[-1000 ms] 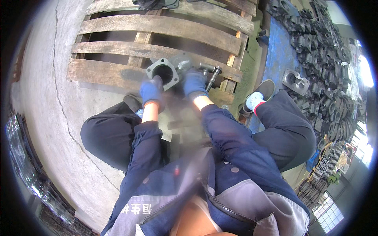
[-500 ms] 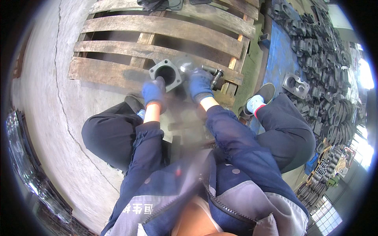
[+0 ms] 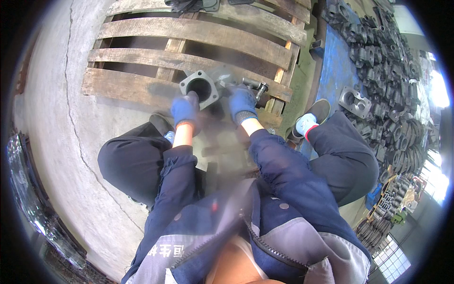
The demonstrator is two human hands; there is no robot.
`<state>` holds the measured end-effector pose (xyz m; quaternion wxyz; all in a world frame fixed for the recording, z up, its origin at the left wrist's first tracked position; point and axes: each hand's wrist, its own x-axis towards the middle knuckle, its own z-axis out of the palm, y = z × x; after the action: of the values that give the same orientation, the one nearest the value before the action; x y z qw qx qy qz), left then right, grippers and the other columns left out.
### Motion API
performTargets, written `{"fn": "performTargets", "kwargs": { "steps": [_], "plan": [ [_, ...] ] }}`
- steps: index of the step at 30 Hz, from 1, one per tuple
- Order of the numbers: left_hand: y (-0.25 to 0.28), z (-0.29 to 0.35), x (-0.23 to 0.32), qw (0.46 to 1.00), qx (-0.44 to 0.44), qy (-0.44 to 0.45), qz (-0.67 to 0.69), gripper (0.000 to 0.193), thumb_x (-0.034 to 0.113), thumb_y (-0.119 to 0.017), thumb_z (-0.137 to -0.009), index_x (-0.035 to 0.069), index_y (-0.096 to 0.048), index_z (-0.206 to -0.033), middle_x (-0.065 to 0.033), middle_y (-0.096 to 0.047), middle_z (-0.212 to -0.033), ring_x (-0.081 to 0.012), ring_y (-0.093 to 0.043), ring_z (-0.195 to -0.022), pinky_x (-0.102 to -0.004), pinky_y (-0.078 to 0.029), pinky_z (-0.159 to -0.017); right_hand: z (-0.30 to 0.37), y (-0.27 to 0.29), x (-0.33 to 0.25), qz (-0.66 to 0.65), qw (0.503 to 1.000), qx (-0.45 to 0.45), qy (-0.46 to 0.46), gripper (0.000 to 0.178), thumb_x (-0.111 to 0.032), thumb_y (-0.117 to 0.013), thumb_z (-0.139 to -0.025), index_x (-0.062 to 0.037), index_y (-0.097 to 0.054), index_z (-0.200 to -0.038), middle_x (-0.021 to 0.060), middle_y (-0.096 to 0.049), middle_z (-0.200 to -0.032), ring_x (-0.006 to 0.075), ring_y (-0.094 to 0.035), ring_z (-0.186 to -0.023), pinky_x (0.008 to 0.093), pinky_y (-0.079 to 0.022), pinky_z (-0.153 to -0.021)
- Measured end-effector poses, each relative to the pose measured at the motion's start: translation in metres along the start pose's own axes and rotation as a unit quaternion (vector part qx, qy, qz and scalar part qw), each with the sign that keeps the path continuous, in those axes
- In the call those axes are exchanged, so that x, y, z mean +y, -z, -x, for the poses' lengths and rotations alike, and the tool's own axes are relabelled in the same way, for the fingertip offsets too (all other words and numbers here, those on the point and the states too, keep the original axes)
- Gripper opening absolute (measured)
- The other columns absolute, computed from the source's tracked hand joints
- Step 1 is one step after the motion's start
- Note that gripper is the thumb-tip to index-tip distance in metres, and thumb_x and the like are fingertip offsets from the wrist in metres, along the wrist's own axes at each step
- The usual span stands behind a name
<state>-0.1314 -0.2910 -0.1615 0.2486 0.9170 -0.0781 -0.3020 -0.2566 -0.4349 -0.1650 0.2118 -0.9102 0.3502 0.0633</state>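
A grey metal casting (image 3: 208,81) with a square flange, corner bolt holes and a big round bore stands at the near edge of the wooden pallet. My left hand (image 3: 184,109), in a blue glove, is closed on the flange's near left edge. To the right of the casting, my blue-gloved right hand (image 3: 242,100) is wrapped round a dark hand-held power tool (image 3: 255,85) with a metal fitting sticking out to the right. The tool's working end, towards the casting's side, is blurred, so I cannot tell whether it touches.
The slatted pallet (image 3: 189,29) lies ahead, with dark metal parts (image 3: 201,5) at its far edge. On the right, many dark castings (image 3: 371,57) are piled by a blue sheet (image 3: 333,57); a two-bore plate (image 3: 354,102) lies there. Cracked concrete floor (image 3: 52,94) spreads left.
My right hand and the tool have shifted slightly. A bright glint on the casting's right side has faded. My left hand and the casting stay in place.
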Motion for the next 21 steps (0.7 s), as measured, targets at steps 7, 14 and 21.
{"fn": "performTargets", "kwargs": {
  "steps": [7,14,21],
  "plan": [
    [0.011,0.013,0.009,0.999,0.015,-0.041,-0.021,0.038,0.035,-0.055,-0.084,0.001,-0.067,-0.095,-0.0264,-0.066,-0.096,-0.0439,-0.063,-0.095,-0.0480,-0.051,-0.081,-0.007,-0.051,0.006,-0.282,0.951,-0.066,-0.109,0.034,-0.022,-0.055,-0.093,-0.0211,-0.063,-0.126,0.0122,-0.065,-0.120,0.0294,-0.062,-0.110,0.0422,-0.046,-0.097],
    [-0.008,-0.010,-0.006,0.990,0.024,0.078,0.112,0.049,0.036,-0.052,-0.078,-0.006,-0.068,-0.099,-0.0332,-0.063,-0.102,-0.0481,-0.061,-0.101,-0.0493,-0.047,-0.084,0.016,-0.009,0.070,-0.560,0.794,-0.019,-0.236,0.032,-0.011,-0.052,-0.096,-0.0102,-0.062,-0.126,0.0075,-0.068,-0.101,0.0141,-0.064,-0.079,0.0275,-0.051,-0.066],
    [-0.005,-0.009,-0.001,0.980,0.007,0.089,0.180,0.045,0.029,-0.052,-0.077,-0.009,-0.066,-0.097,-0.0301,-0.066,-0.094,-0.0437,-0.065,-0.091,-0.0468,-0.047,-0.079,0.105,-0.045,0.197,-0.313,0.866,0.038,-0.389,0.029,-0.015,-0.053,-0.094,-0.0134,-0.066,-0.121,0.0054,-0.069,-0.109,0.0195,-0.066,-0.090,0.0336,-0.054,-0.074]
  ]
}}
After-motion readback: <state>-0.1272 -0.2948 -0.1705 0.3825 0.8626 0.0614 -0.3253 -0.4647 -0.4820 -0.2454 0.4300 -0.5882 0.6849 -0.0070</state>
